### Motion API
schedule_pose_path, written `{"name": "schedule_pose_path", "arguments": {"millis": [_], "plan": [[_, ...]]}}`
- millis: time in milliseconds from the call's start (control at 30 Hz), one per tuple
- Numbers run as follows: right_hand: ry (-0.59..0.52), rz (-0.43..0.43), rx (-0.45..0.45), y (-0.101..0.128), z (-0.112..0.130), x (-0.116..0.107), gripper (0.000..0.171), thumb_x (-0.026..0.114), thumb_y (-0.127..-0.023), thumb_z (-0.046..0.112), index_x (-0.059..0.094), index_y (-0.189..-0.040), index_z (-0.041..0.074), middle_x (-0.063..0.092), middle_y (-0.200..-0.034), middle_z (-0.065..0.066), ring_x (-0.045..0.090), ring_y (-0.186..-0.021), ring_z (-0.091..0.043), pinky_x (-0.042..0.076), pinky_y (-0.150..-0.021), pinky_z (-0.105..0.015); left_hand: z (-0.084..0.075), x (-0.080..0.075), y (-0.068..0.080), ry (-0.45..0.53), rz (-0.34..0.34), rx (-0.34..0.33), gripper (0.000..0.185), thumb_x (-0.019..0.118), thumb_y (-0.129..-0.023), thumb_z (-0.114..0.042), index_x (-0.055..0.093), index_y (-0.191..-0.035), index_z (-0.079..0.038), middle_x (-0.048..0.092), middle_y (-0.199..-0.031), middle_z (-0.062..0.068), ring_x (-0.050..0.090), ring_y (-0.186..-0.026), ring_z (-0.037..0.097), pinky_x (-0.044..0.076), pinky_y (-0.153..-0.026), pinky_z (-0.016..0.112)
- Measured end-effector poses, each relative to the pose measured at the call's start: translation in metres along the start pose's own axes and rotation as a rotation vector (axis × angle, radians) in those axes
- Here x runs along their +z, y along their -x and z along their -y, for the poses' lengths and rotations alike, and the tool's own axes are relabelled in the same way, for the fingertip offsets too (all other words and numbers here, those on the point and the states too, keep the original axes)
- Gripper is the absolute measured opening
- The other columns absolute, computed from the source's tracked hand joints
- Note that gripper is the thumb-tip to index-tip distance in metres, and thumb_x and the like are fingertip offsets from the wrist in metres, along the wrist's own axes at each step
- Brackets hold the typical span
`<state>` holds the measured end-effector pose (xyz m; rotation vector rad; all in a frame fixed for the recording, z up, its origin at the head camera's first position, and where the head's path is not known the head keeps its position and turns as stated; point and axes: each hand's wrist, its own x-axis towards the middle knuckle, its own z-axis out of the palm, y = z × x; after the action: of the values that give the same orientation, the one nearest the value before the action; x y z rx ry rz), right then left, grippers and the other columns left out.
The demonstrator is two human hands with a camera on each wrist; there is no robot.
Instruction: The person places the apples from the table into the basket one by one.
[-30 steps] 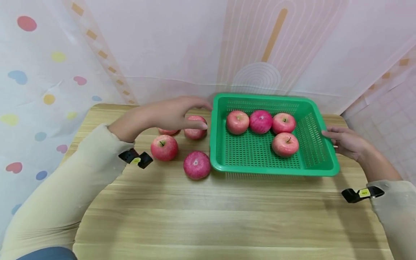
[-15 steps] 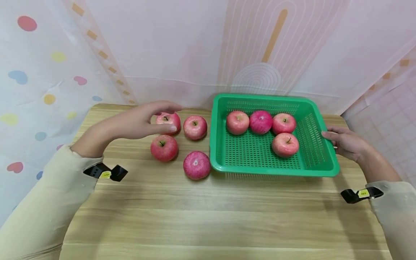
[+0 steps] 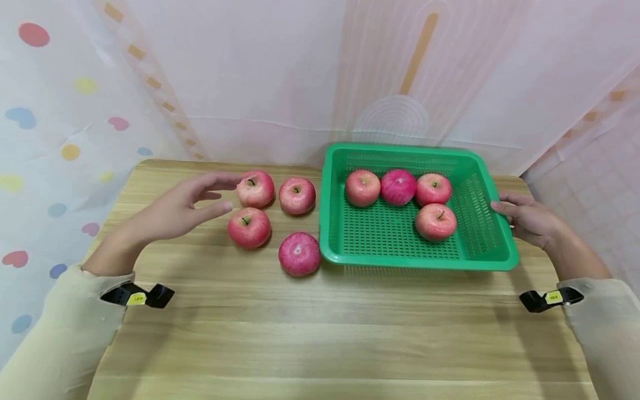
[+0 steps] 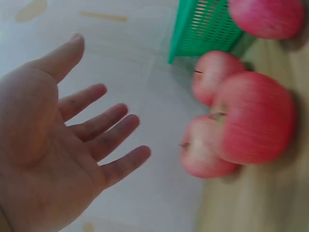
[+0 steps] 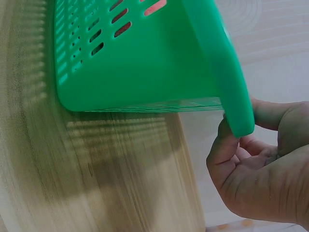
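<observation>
Left hand (image 3: 182,208) has pulled back from the basket side and now hovers open, fingers spread, holding nothing. Four loose apples sit on the bench just past its fingertips, nearest one (image 3: 249,228) right off the thumb. Right hand (image 3: 530,222) is way further off, pinching the green basket (image 3: 500,258) rim.

Apples (image 3: 248,227) crowd left — table front (image 3: 340,333) open.
</observation>
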<state>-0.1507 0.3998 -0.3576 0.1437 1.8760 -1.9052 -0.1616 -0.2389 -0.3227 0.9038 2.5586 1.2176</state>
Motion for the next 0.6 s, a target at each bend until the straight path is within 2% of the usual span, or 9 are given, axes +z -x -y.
{"name": "schedule_pose_path", "arguments": {"millis": [133,267,367,433,600], "plan": [[-0.002,0.002,-0.007,-0.001,0.0,-0.001,0.027,0.043,-0.11,0.009,0.069,-0.106,0.018,0.072,-0.091,-0.001,0.07,-0.079,-0.014,0.058,-0.067,-0.03,0.019,0.012,0.014,0.071,-0.068,-0.02,0.049,0.063,-0.1,-0.005,0.048,-0.147,0.0,0.051,-0.146,0.02,0.051,-0.131,0.012,0.041,-0.101,0.012],[-0.009,0.0,-0.013,-0.001,0.001,-0.001,0.028,0.044,-0.109,0.009,0.07,-0.106,0.019,0.072,-0.089,-0.002,0.071,-0.077,-0.014,0.059,-0.067,-0.029,0.033,0.026,0.022,0.143,-0.197,-0.05,0.046,0.062,-0.101,-0.003,0.048,-0.144,0.004,0.054,-0.141,0.017,0.052,-0.125,0.003,0.044,-0.099,0.013],[-0.016,0.002,-0.012,-0.001,0.001,-0.001,0.027,0.045,-0.109,0.009,0.07,-0.105,0.019,0.072,-0.089,-0.002,0.071,-0.078,-0.014,0.059,-0.067,-0.029,0.043,0.036,0.024,0.18,-0.268,-0.069,0.046,0.061,-0.101,-0.002,0.047,-0.143,0.008,0.053,-0.14,0.017,0.051,-0.127,0.004,0.045,-0.099,0.013],[-0.017,0.004,-0.01,-0.001,0.0,0.0,0.027,0.045,-0.109,0.01,0.07,-0.105,0.019,0.072,-0.089,-0.002,0.071,-0.077,-0.014,0.059,-0.067,-0.029,0.048,0.042,0.024,0.188,-0.277,-0.1,0.048,0.062,-0.101,-0.004,0.045,-0.144,0.008,0.051,-0.143,0.018,0.051,-0.13,0.01,0.046,-0.099,0.015],[-0.025,0.004,-0.01,-0.001,-0.001,0.0,0.027,0.046,-0.109,0.01,0.07,-0.106,0.02,0.073,-0.09,-0.002,0.071,-0.078,-0.014,0.059,-0.067,-0.029,0.059,0.056,0.024,0.2,-0.238,-0.175,0.056,0.067,-0.099,-0.009,0.042,-0.147,0.006,0.047,-0.149,0.024,0.045,-0.137,0.032,0.045,-0.102,0.019]]}}
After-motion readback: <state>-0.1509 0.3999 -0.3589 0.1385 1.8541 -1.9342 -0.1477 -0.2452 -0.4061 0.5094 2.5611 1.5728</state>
